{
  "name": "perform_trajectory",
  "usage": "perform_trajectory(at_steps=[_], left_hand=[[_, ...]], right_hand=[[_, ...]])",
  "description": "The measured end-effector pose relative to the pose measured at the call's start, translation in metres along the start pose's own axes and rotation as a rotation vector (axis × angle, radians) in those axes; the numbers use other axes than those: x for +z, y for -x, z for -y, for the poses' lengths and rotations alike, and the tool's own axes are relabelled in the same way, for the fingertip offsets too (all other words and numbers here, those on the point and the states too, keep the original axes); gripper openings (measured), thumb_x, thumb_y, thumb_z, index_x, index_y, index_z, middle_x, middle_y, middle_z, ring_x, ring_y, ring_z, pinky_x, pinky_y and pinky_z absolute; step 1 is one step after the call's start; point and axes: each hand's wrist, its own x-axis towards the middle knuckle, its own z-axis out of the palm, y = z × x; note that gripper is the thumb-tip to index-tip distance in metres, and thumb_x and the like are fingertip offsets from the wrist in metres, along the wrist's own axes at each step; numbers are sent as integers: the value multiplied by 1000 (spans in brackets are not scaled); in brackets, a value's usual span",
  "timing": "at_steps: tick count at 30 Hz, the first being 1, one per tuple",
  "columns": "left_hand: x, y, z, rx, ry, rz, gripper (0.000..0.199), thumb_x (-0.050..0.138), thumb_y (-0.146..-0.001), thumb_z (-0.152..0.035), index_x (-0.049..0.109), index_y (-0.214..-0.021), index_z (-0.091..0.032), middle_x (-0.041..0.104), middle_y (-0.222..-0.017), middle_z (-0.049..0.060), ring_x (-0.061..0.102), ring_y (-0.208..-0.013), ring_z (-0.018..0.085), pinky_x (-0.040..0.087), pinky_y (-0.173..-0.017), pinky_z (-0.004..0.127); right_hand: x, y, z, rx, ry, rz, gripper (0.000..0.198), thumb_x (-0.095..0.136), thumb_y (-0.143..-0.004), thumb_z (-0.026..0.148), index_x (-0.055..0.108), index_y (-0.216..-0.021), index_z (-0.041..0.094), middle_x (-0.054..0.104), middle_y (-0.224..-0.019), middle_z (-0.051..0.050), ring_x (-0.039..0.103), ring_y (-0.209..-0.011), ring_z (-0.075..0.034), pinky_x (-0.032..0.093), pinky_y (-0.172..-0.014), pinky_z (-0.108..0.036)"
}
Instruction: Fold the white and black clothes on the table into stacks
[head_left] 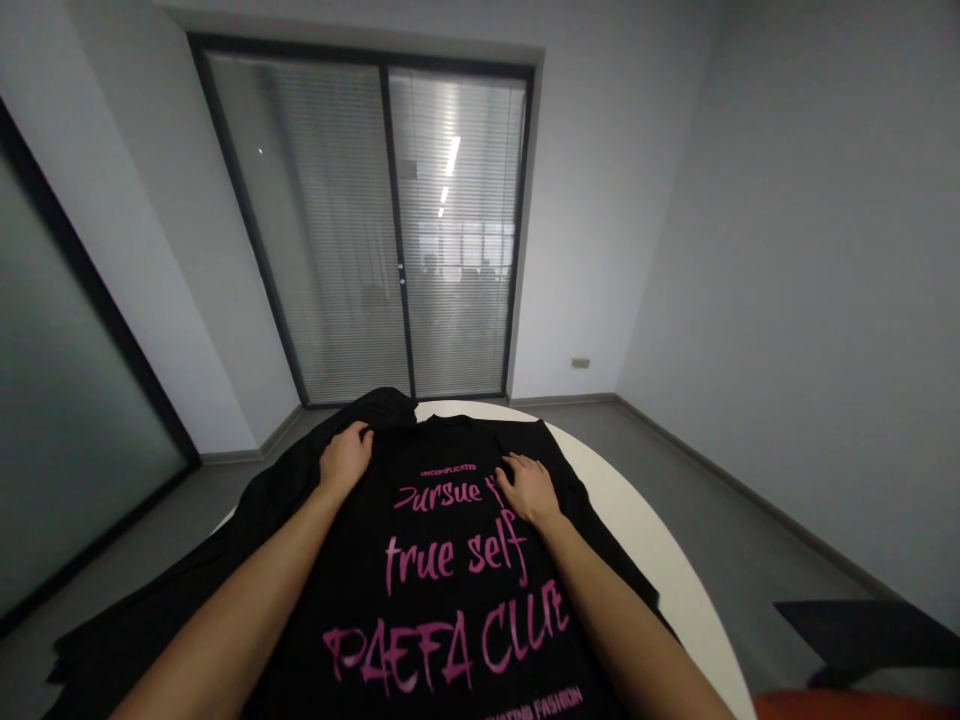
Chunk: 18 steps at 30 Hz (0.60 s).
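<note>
A black T-shirt (450,520) with pink lettering lies spread on the white round table (645,490), its collar at the far side. At its upper left, my left hand (346,458) has its fingers curled closed on the black fabric; the fingertips are partly hidden. My right hand (529,487) rests on the shirt's upper right, fingers apart and slightly bent, covering the end of the top line of large letters. More black cloth (262,500) lies bunched along the left and hangs over the table's edge; I cannot tell what garment it is.
Beyond the table stands a dark-framed glass partition (397,230) with blinds. Grey walls (810,250) rise around, and a wall socket (580,363) sits low. At the bottom right are a black flat object (862,632) and something orange-red (840,704).
</note>
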Motion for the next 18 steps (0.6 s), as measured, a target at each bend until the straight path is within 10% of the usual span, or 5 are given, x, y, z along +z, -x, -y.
perform_trajectory(at_steps=[7, 18], left_hand=[[-3, -54, 40, -255, 86, -9, 28, 56, -91, -33, 61, -114, -17, 71, -111, 13, 68, -103, 27, 52, -83, 34], [5, -62, 55, -211, 148, 45, 38, 51, -93, -43, 63, -118, -17, 70, -119, 14, 66, -108, 28, 50, -89, 35]], right_hand=[[2, -2, -2, 1, -4, 15, 49, 41, -97, 49, 63, -130, 19, 55, -143, -10, 45, -135, -25, 25, -116, -42], [0, -5, -1, -2, 7, 30, 49, 42, -97, 48, 65, -128, 19, 55, -143, -9, 46, -135, -25, 28, -115, -41]])
